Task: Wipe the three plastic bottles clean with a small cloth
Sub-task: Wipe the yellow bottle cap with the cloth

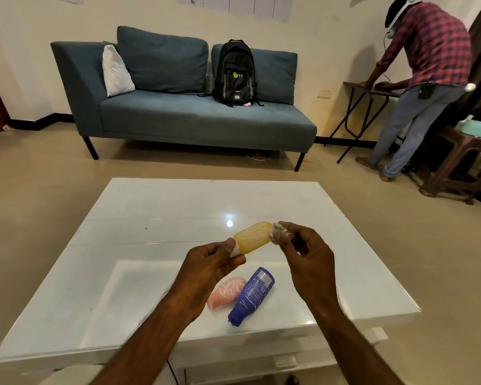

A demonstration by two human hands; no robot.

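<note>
My left hand (210, 269) grips the white cap end of a yellow plastic bottle (254, 237), held sideways above the white table (122, 273). My right hand (303, 257) pinches a small crumpled white cloth (278, 234) against the bottle's bottom end. A pink bottle (227, 291) and a blue bottle (252, 294) lie side by side on the table below my hands, the pink one partly hidden by my left wrist.
A blue sofa (184, 112) with a black backpack (235, 73) stands beyond the table. At the far right a person (422, 79) in a checked shirt bends over a folding table (372, 91), next to a brown stool (461, 162).
</note>
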